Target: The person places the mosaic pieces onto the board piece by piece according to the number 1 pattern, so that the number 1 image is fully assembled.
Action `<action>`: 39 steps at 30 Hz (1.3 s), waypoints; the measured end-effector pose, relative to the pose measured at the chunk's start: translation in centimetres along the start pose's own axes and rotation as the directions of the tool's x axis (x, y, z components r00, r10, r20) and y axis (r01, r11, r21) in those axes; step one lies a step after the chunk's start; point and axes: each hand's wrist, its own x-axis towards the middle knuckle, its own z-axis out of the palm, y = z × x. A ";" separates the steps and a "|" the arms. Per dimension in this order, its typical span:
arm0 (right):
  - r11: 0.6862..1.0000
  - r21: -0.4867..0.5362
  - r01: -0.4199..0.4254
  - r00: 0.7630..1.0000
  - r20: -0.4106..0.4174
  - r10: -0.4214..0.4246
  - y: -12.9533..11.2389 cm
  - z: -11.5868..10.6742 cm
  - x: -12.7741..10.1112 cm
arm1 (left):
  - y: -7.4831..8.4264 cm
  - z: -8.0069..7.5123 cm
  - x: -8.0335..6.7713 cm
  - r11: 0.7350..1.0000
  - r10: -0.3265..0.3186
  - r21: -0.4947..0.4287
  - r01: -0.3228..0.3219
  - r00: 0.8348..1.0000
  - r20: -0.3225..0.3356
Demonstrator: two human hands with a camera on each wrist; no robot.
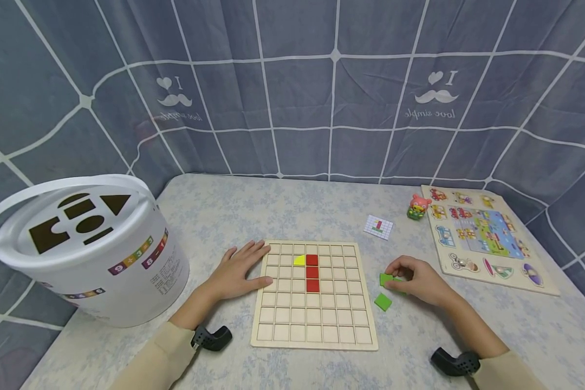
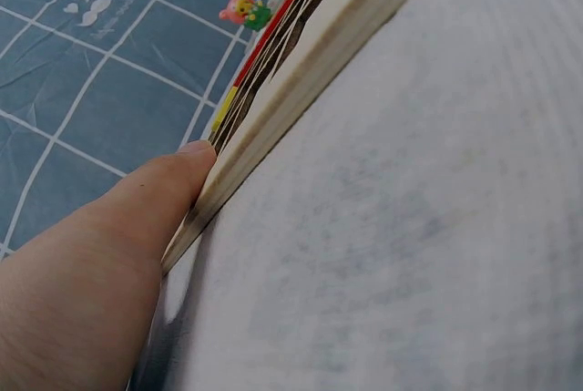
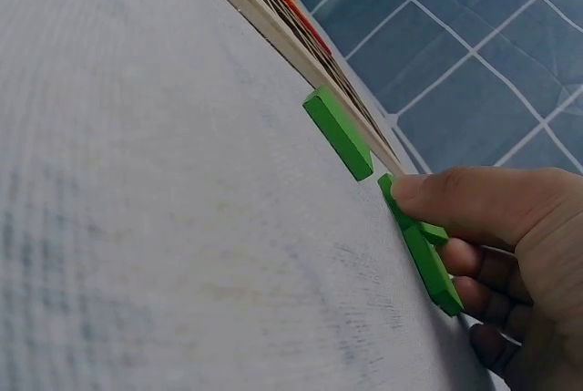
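Observation:
A wooden grid board (image 1: 283, 330) lies flat in front of me. On it, three red square tiles (image 1: 312, 272) form a column, with a yellow quarter-round tile (image 1: 299, 260) left of the top one. My left hand (image 1: 239, 271) rests with fingers spread at the board's left edge, the thumb (image 2: 168, 186) touching the rim. Right of the board, my right hand (image 1: 416, 279) pinches at green square tiles (image 3: 426, 268), thumb on one and the other fingers curled beside them; they are partly hidden by the hand. Another green tile (image 1: 383, 301) lies apart, nearer the board.
A small pattern card (image 1: 378, 227) lies beyond the right hand. Further right are a pink-and-green figurine (image 1: 418, 206) and a wooden picture puzzle (image 1: 448, 265). A large white lidded bucket (image 1: 141, 287) stands at left. A blue checked curtain (image 1: 297, 97) hangs behind the table.

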 end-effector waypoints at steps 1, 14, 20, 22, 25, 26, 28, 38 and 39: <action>1.000 0.002 -0.001 1.000 -0.002 0.001 0.0 0.0 0.0 | 0.0 0.0 0.0 1.000 -0.001 0.000 0.001 1.000 0.000; 0.999 0.022 -0.026 1.000 -0.015 0.027 -0.2 0.2 0.0 | 0.2 -0.2 0.0 1.000 0.003 -0.003 -0.003 1.000 0.003; 0.999 0.038 -0.018 1.000 -0.018 0.018 0.0 0.3 0.0 | 0.2 -0.1 0.0 1.000 0.004 -0.003 -0.004 1.000 0.005; 0.999 0.044 -0.009 1.000 -0.019 0.010 0.0 0.3 0.0 | 0.1 -0.1 0.0 1.000 0.004 -0.002 -0.004 1.000 0.005; 0.999 0.053 -0.002 1.000 -0.020 0.003 0.0 0.3 0.0 | 0.1 -0.1 0.0 1.000 0.003 0.002 -0.003 1.000 0.005; 0.998 0.055 -0.001 1.000 -0.021 0.002 0.0 0.3 0.0 | 0.1 -0.1 0.0 1.000 0.002 0.002 -0.002 1.000 0.006; 0.998 0.057 0.002 1.000 -0.024 0.000 0.0 0.3 0.0 | 0.0 0.0 0.0 1.000 0.001 0.002 -0.001 1.000 0.006; 0.999 0.051 -0.011 0.998 -0.063 0.014 -0.2 0.6 0.0 | 0.1 0.0 -0.1 1.000 0.003 0.003 -0.003 1.000 0.004; 0.999 0.049 -0.010 0.998 -0.067 0.013 -0.3 0.6 0.0 | 0.1 0.0 0.0 1.000 0.003 0.003 -0.003 1.000 0.004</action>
